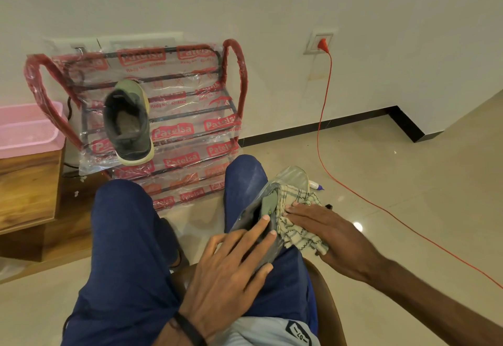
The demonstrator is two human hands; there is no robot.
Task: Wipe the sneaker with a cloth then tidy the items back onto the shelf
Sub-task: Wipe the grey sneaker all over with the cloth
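The left hand (pixel 228 272) lays straight, spread fingers on the grey-and-green fabric sneaker (pixel 275 207) lying on the right thigh. The right hand (pixel 329 234), fingers extended, presses a cream checked cloth (pixel 299 226) against it, thumb apparently tucked beneath. Its mate (pixel 128 122) sits on the red plastic-wrapped metal shelf (pixel 190 117).

A woven checked cloth (pixel 296 226) lay over a sneaker (pixel 275 204) of matt grey fabric. Behind, a metal-barred shelf (pixel 190 117) was wrapped in glossy, crinkled clear plastic. Polished floor tiles (pixel 394 182) gleamed beside a grained wooden cabinet (pixel 27 188).
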